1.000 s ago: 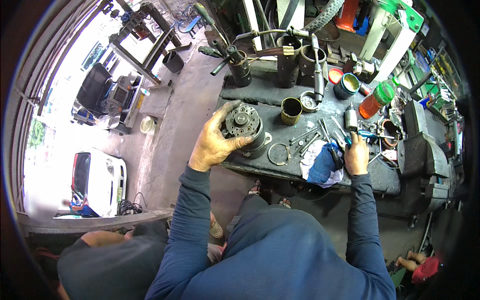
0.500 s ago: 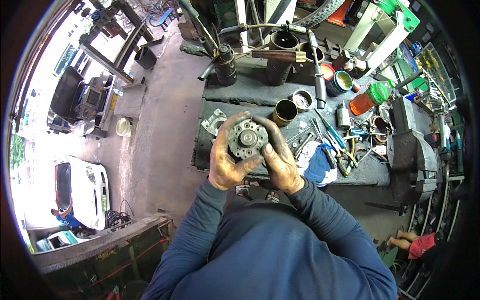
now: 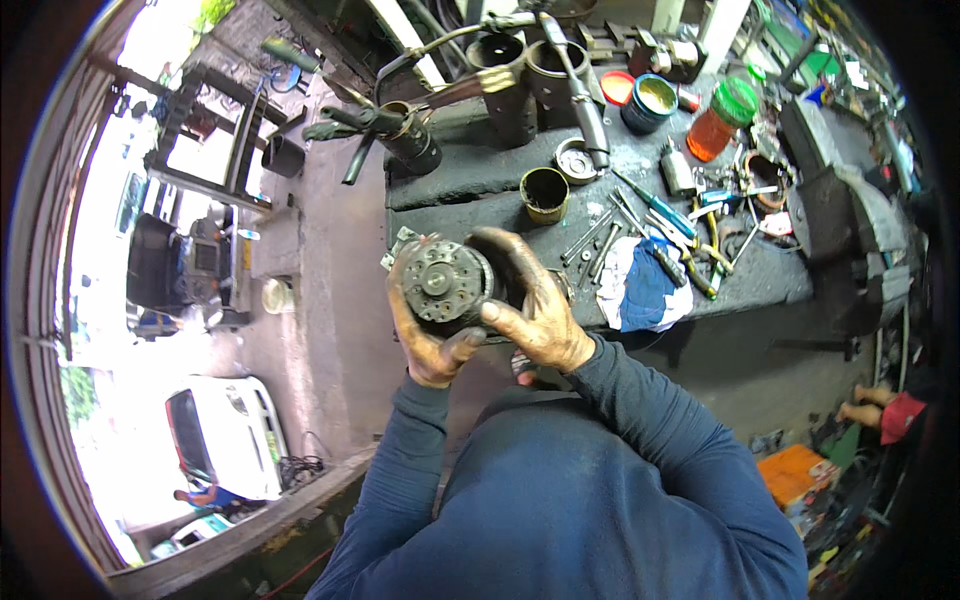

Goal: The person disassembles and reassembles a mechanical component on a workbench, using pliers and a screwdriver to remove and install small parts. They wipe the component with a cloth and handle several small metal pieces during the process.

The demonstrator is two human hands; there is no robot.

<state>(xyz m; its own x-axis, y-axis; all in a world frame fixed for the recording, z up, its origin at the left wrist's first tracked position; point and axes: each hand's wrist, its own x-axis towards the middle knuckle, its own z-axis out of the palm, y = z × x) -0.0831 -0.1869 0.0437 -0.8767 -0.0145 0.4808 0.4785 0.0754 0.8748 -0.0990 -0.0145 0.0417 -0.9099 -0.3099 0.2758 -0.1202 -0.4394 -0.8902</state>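
Chunky, holey round metal part point(image 3: 440, 284) gets clamped between left hand point(image 3: 422, 352) and right hand point(image 3: 545, 323); crumpled cloth point(image 3: 640, 290) is bunched at the part's 3 o'clock.

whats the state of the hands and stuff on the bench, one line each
round metal part: held, drilled end facing up
left hand: gripping it
right hand: curved beside it, contact unclear
brown can: open, upright
blue tub: open, yellowish contents
jar: green lid on, orange contents
cloth: crumpled
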